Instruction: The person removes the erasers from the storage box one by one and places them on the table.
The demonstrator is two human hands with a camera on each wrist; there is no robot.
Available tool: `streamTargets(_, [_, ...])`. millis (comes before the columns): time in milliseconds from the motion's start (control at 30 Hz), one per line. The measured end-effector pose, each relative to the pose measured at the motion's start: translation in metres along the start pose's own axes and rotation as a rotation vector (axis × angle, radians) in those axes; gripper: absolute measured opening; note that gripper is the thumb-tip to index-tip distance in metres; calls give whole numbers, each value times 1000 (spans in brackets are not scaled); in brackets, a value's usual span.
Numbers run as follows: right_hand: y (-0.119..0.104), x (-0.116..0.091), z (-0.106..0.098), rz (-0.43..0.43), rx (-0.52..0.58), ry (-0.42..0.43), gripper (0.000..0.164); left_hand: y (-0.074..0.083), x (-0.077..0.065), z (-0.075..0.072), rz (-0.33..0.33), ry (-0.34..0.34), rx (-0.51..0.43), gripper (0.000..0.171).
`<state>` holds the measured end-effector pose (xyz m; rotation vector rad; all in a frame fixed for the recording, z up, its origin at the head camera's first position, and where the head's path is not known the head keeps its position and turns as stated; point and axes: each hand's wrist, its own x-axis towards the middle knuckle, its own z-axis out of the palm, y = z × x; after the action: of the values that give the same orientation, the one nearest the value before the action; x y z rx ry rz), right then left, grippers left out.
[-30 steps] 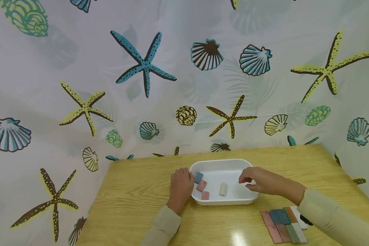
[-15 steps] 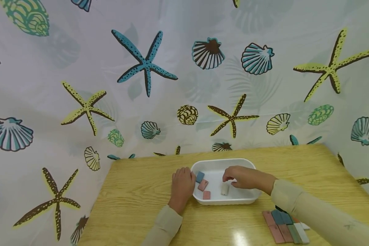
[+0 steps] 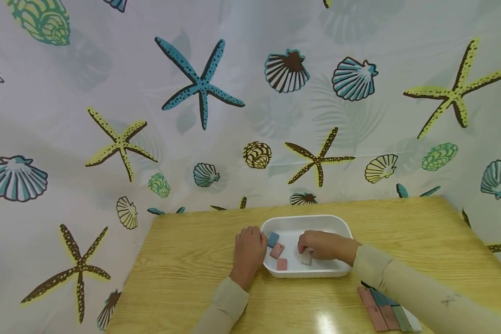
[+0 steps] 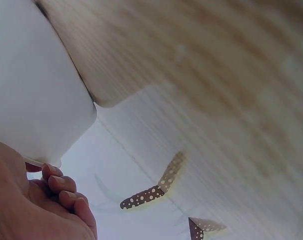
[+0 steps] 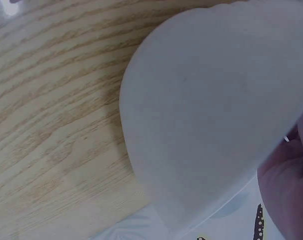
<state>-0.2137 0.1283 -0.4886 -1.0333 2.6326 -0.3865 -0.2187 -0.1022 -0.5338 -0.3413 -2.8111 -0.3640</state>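
Cream block (image 3: 306, 261) lies on the floor of the white tray (image 3: 313, 273), near its middle, under the bent fingers of the person's right hand (image 3: 324, 245). That grip is narrow, thumb and fingers close about the block's upper part, but I cannot tell whether they pinch it — the hand covers much of the block in the head view, and in the right wrist view the tray's pale wall hides the fingertips. The left hand (image 3: 249, 253) is at the tray's left end, fingers curled, holding the rim.

Three more pieces lie in the tray between the cream block and the left hand: a blue block (image 3: 273, 239) toward the left end, a pink block (image 3: 277, 250) set askew just beside it, and a second pink block (image 3: 282, 264) by the front wall.

Outside, on the tabletop (image 3: 183, 278) to the front right of the tray, flat tiles lie packed edge to edge: pink tiles (image 3: 375, 318), blue tiles (image 3: 379, 297), a green tile (image 3: 402, 318) and a white tile (image 3: 412, 321). The right sleeve (image 3: 417, 283) crosses above and hides part of this group; something black (image 3: 365, 284) pokes out below the cuff.

Behind the tabletop hangs a pale curtain (image 3: 242, 28) printed with starfish (image 3: 202, 85) and seashells (image 3: 286, 72) — it also runs down both sides.
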Motion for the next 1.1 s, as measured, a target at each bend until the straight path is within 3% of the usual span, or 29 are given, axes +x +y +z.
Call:
streamTargets(167, [1,-4,0,39,-32,1,19,2,1,-2,-3,-7,4,22])
streamTargets(300, [5,-7,2,22,-46,24,20,4,2,-2,2,-21,6,22])
streamTargets(600, [13,-16,7,86,6,94,19,3,2,2,2,-25,22,22])
streamTargets(933, [11,-39,-7,48,4,276,19,2,1,1,0,-23,23,22])
streamTargets(1100, [8,-55,-14,84,40,332,19,1,1,1,-2,-21,22,22])
